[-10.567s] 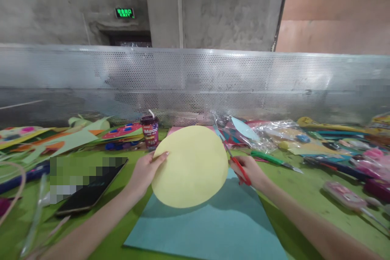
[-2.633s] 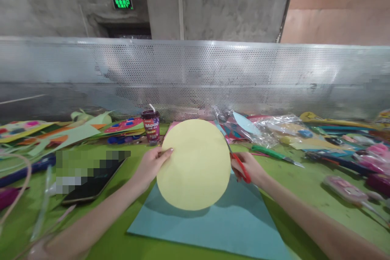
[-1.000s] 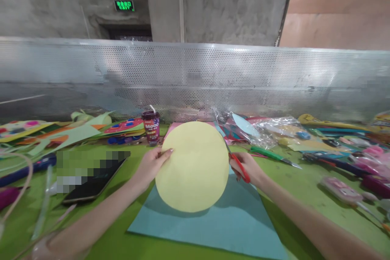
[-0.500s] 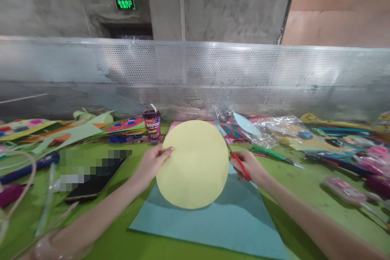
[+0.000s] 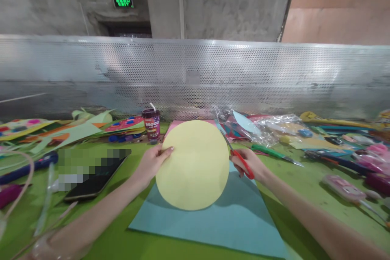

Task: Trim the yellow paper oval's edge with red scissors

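Note:
A round sheet of pale yellow paper [image 5: 192, 166] is held up in front of me, its face toward the camera. My left hand [image 5: 154, 161] pinches its left edge, thumb on the near side. On the other side, my right hand [image 5: 248, 163] is closed on the red handles of a pair of scissors [image 5: 243, 164]. The blades point up and left, right beside the paper's right edge; I cannot tell whether they touch it. Underneath lies a large blue sheet [image 5: 195, 229] on the green table [image 5: 112, 237].
A purple drink cup [image 5: 151, 126] with a straw stands behind my left hand. A dark phone [image 5: 97, 178] lies to the left. Toward the right are a green-handled craft knife [image 5: 274, 153], clear plastic wrapping [image 5: 271, 128] and a pink device [image 5: 343, 188]. A perforated metal panel [image 5: 195, 65] closes the back.
The scissors have turned slightly, and more of their blades shows beside the paper's right edge. My left hand keeps its hold, and the round sheet has hardly moved.

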{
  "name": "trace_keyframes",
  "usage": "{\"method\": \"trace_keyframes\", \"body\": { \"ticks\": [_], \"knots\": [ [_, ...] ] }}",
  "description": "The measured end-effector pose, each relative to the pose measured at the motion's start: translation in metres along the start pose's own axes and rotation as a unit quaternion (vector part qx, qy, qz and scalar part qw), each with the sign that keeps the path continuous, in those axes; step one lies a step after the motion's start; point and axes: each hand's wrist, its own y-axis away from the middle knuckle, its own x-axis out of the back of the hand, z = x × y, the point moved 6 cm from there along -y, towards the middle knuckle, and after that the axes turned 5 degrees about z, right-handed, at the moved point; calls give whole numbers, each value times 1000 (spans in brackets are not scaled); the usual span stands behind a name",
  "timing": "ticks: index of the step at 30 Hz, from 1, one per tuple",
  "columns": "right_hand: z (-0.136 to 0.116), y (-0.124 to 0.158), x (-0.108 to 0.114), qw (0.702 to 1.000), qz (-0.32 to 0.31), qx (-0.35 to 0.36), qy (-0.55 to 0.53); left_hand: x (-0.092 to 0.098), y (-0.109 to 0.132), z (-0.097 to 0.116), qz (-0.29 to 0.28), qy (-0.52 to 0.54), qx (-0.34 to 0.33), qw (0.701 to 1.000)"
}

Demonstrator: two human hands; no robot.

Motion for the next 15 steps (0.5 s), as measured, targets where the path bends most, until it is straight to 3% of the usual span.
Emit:
{"method": "trace_keyframes", "body": {
  "ticks": [15],
  "knots": [
    [2, -1, -2, 1000, -5, 2, 15, 1, 4, 8, 31, -26, -1, 999]
  ]
}}
